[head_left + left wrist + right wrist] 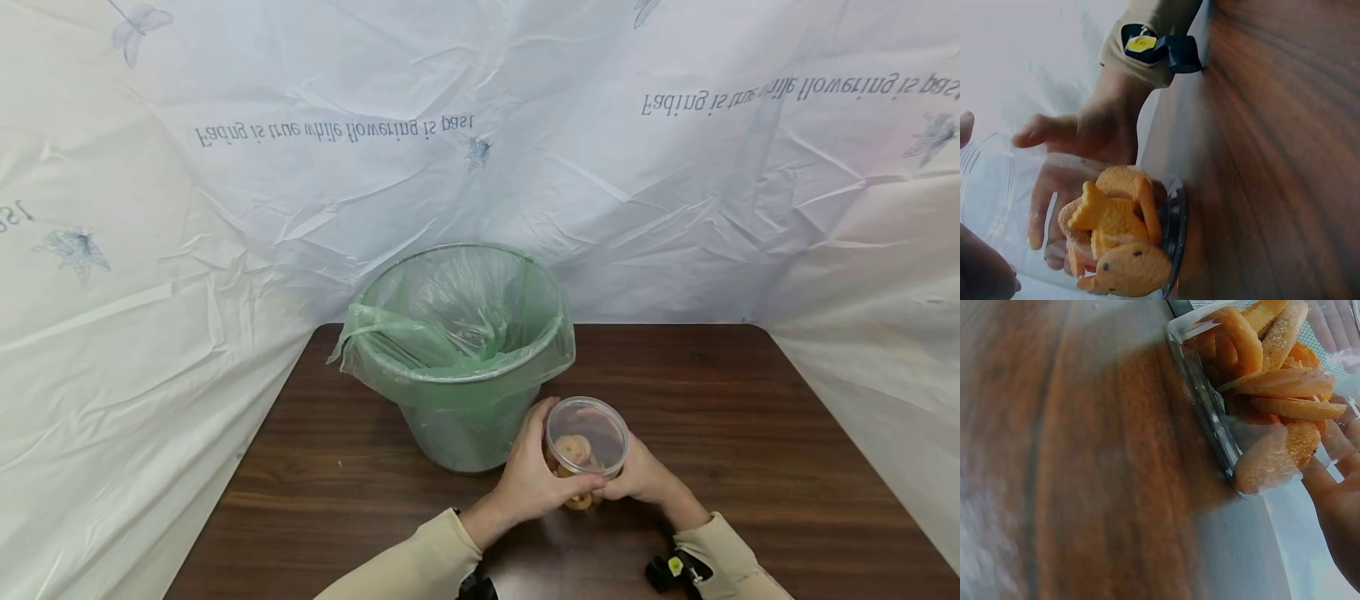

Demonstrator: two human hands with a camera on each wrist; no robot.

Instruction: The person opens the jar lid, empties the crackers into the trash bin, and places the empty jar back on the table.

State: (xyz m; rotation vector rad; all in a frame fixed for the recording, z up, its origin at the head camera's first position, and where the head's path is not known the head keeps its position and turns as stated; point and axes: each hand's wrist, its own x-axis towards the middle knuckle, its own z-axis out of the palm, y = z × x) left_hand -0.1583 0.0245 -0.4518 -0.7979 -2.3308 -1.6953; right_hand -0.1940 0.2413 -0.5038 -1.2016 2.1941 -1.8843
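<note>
A clear plastic jar (609,427) is holding golden-brown biscuits (573,450), heaped toward its base, above the wooden table (712,408); whether the base is touching the wood I cannot tell. The left hand (528,475) is gripping the jar from eight o'clock, its thumb lying across the near side and its fingers curving round. The right hand (637,475) is clasping it from four o'clock, fingers spreading behind the clear wall, thumb standing apart. At ten o'clock from the jar, a mesh bin (465,442) is holding a green liner (442,392), which is folding over the rim.
</note>
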